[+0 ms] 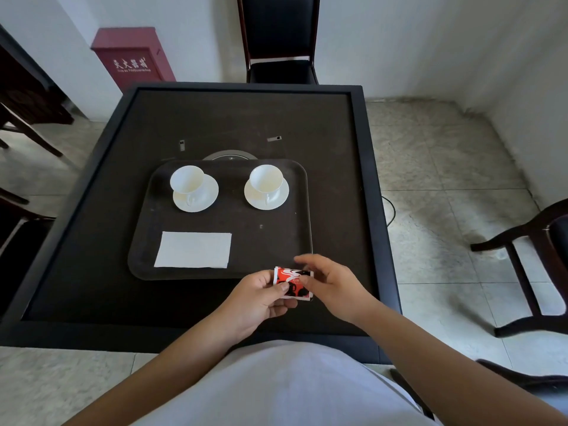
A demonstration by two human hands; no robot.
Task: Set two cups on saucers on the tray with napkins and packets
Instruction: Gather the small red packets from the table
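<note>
Pale tiled floor and white walls around a dark square worktop point(362, 186) with a raised frame. Nearest, above the worktop's near part and just short of the tray's near rim: a red, white and black packet point(292, 281), pinched on its left side by the left hand point(261, 298), thumb on top, and gripped at its right edge by the thumb and fingers of the right hand point(330, 284), forefinger stretched out over the tray corner. Whether one packet or several stacked, cannot tell. Probably light, thin and crinkly; best held by the edges with a gentle pinch and laid flat. Beyond, on the dark tray point(144, 241), a white folded napkin point(193, 249) at near left, soft and easily shifted; bare tray to its right, likely room for a second. Farther back, two white cups, left cup point(187, 179) and right cup point(266, 177), each on a saucer, handles facing near; probably fragile, best lifted by saucer rim. Behind, a black chair point(281, 35) and red cabinet point(132, 56).
</note>
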